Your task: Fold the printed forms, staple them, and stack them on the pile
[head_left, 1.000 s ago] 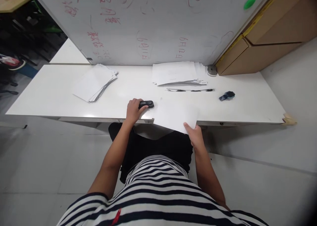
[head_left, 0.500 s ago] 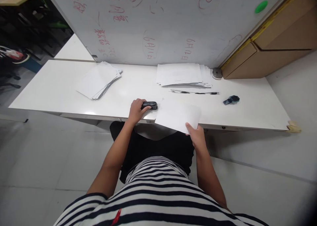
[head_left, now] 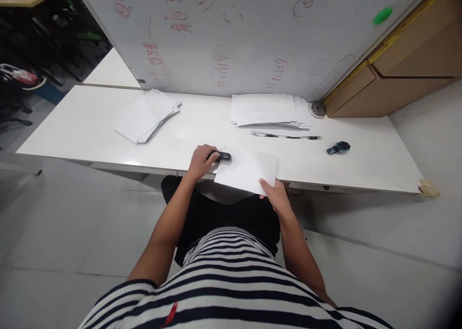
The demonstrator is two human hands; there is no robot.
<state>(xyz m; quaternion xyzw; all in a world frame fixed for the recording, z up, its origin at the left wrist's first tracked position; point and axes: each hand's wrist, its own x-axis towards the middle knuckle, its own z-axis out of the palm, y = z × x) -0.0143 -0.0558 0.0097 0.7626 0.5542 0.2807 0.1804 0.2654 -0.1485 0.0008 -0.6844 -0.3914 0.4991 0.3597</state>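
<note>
My left hand (head_left: 202,161) is closed around a black stapler (head_left: 224,156) near the front edge of the white table. White paper (head_left: 245,169) lies partly over that edge, its upper left part by the stapler's front end. Whether the paper sits between the stapler's jaws I cannot tell. At the paper's lower right corner my right hand (head_left: 275,194) pinches it, thumb on top and fingers beneath. How many sheets it holds is not visible.
On the white table (head_left: 83,127), one paper stack (head_left: 146,115) lies left and another (head_left: 265,108) at the back. Near the latter are a thin black-and-white pen-like stick (head_left: 285,136) and a dark wristwatch (head_left: 339,148). A whiteboard (head_left: 245,40) and cardboard boxes (head_left: 361,93) stand behind.
My right hand has moved left with the paper, bringing it up against the stapler's front end. My left hand keeps its hold on the stapler, which has turned slightly.
</note>
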